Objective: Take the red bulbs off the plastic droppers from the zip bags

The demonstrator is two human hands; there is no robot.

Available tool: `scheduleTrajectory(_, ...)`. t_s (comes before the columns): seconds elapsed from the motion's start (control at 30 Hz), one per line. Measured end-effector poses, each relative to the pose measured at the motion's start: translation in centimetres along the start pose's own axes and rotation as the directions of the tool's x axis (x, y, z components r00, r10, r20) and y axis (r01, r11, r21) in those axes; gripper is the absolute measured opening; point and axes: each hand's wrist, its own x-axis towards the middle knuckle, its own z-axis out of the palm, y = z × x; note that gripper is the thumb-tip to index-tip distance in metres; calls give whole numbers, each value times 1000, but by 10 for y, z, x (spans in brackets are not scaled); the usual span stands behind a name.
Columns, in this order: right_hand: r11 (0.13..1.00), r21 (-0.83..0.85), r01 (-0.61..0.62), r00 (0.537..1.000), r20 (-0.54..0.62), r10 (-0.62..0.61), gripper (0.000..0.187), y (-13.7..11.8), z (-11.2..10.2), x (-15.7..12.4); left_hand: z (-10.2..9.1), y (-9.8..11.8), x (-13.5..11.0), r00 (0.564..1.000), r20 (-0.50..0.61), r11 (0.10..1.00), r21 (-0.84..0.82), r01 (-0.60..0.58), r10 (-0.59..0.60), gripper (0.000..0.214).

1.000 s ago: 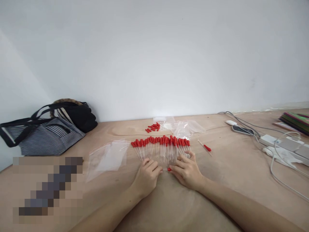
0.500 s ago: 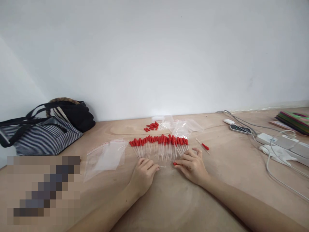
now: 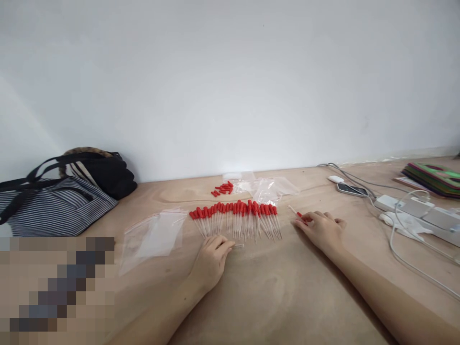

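My left hand point(image 3: 212, 261) pinches a clear glass dropper tube point(image 3: 239, 246), whose end sticks out to the right of the fingertips. Over to the right, my right hand point(image 3: 321, 231) has its fingertips closed on a red rubber bulb point(image 3: 301, 216), partly hidden by the fingers. Just beyond that bulb a loose clear tube point(image 3: 292, 209) lies on the table. Between and beyond my hands lies a fanned row of droppers point(image 3: 235, 220), red bulbs away from me and clear tips towards me. Behind the row is a small pile of loose red bulbs point(image 3: 224, 188).
Clear zip bags point(image 3: 154, 237) lie left of the row, more plastic bags point(image 3: 275, 189) behind it. A striped bag point(image 3: 61, 206) stands far left. At the right are a power strip point(image 3: 438, 223) with white cables, a small dark device point(image 3: 352, 189) and stacked coloured sheets point(image 3: 431, 179).
My right hand has moved right, from near the left hand to the lone bulb and tube. The red bulb it pinched before no longer shows there. My left hand still pinches its tube.
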Motion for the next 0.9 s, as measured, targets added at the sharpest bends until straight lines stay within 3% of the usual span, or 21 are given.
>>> scheduleTrajectory(0.07, 998, 32, 54, 995, -87, -51, 39, -9, -3, -3, 1, 0, 0, 1000, -8, 1000, -16, 9, -9, 24)
scheduleTrajectory(0.13, 970, 112, 215, 970, -141, -199, 35, -27, -7, -10, 2, 2, 2, 1000, -10, 999, -35, 23, -23, 23)
scheduleTrajectory(0.2, 875, 210, 436, 899, -130, -417, 25, -51, -9, -20, 4, 4, 4, 999, -8, 998, -59, 34, -34, 21)
scheduleTrajectory(0.27, 771, 266, 578, 813, -103, -574, 19, -76, -8, -32, 6, 6, 6, 999, -7, 996, -78, 33, -34, 19)
scheduleTrajectory(0.37, 681, 311, 663, 738, -118, -664, 16, -103, -1, -45, 8, 9, 7, 1000, -6, 996, -86, 4, -5, 19)
scheduleTrajectory(0.43, 659, 342, 670, 727, -122, -676, 12, -110, 2, -48, 7, 11, 7, 1000, -15, 996, -89, -13, 12, 18)
scheduleTrajectory(0.53, 671, 463, 579, 773, -48, -633, 12, -112, 1, -47, 4, 17, 7, 998, -54, 992, -126, -28, 21, 16)
scheduleTrajectory(0.6, 661, 619, 425, 823, 42, -567, 12, -112, -1, -48, 1, 23, 9, 997, -76, 983, -183, -2, -12, 14)
scheduleTrajectory(0.67, 594, 777, 209, 859, 144, -491, 19, -115, -2, -51, -1, 29, 10, 994, -65, 959, -273, 71, -92, 13)
scheduleTrajectory(0.77, 440, 896, -60, 879, 256, -403, 29, -123, 0, -55, -4, 33, 11, 977, -9, 893, -406, 193, -215, 9)
scheduleTrajectory(0.83, 378, 917, -131, 897, 271, -348, 31, -123, 0, -48, -4, 31, 10, 965, 13, 863, -444, 239, -261, 8)
scheduleTrajectory(0.9, 376, 915, -148, 929, 259, -265, 32, -115, -2, -29, -4, 26, 8, 957, 31, 853, -446, 271, -287, 11)
